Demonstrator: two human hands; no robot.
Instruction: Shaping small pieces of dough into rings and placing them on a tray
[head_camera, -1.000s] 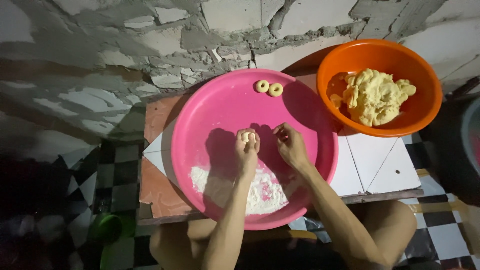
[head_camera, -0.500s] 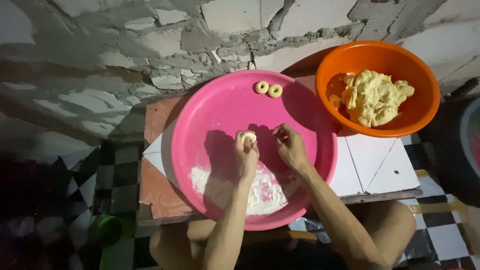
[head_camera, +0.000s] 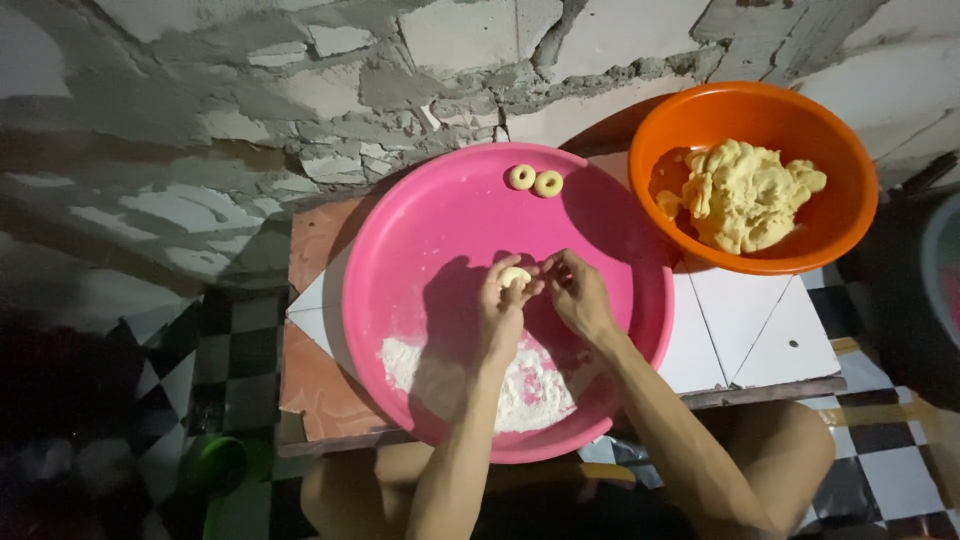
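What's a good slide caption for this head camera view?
Both hands, left hand and right hand, shape a small dough piece over a floured pink basin, beside an orange bowl of dough.

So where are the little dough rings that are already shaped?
In the head view, the two dough rings lie side by side at the far rim of the pink basin, by the wall, just left of the orange bowl of dough.

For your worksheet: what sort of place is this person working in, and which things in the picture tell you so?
Probably a rough home cooking spot: a bare cracked block wall, a small tiled table, and a pink basin beside an orange bowl of dough.
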